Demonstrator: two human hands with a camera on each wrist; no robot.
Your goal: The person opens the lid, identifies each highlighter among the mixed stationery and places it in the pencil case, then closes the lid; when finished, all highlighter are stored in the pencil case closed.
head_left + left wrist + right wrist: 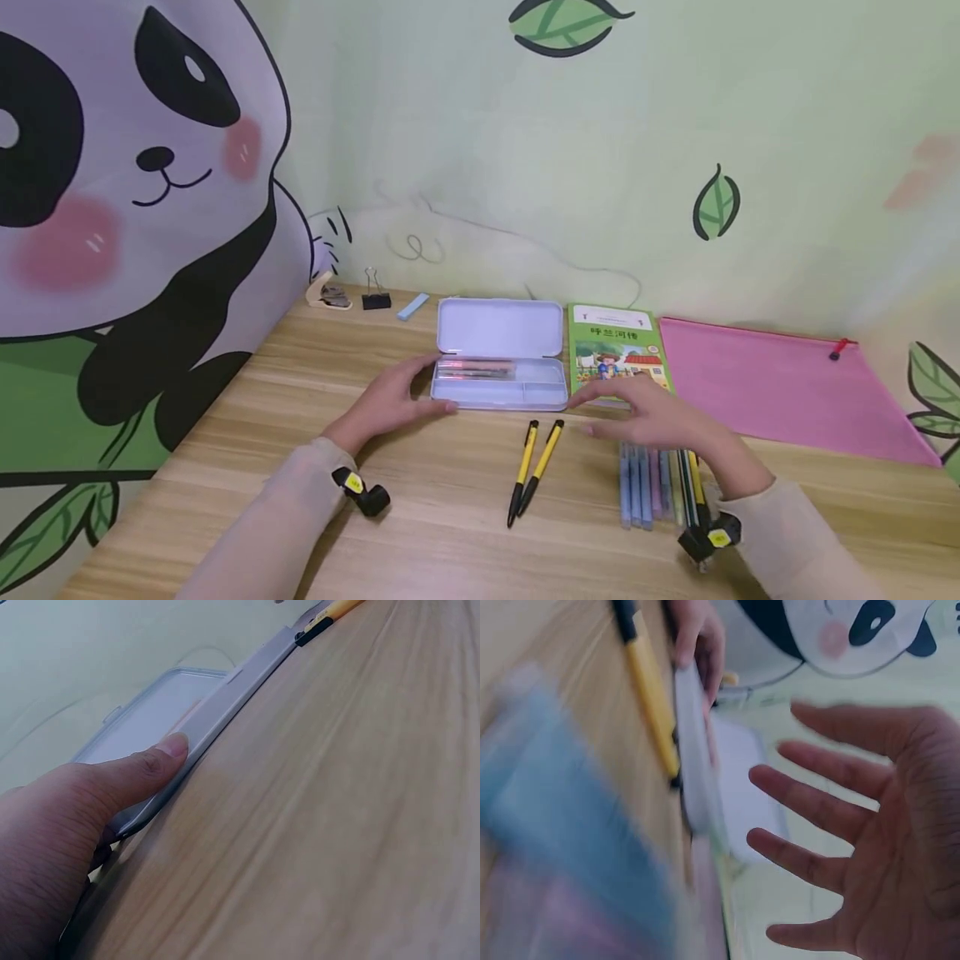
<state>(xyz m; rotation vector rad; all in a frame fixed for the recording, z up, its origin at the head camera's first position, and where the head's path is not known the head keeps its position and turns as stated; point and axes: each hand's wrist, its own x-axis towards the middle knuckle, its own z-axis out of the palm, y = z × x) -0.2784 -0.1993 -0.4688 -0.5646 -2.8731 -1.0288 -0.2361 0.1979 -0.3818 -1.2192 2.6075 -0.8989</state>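
Observation:
An open pale lilac pencil case (545, 372) lies on the table with its lid (499, 327) tipped back toward the wall. A few slim pens (476, 369) are in its back compartment. My left hand (392, 400) grips the case's left end, thumb at the front edge and fingers round the side; the left wrist view shows the thumb (150, 766) against the case wall. My right hand (651, 410) is held by the case's right end, its fingers spread and holding nothing in the right wrist view. Two yellow-and-black pens (542, 467) lie in front of the case.
Beneath my right forearm is a row of several markers and pens (647, 492). A green book (613, 333) and a pink zip pouch (772, 383) lie to the right. Along the wall stand a stapler-like beige object (327, 293), a binder clip (376, 298) and a blue strip (412, 307).

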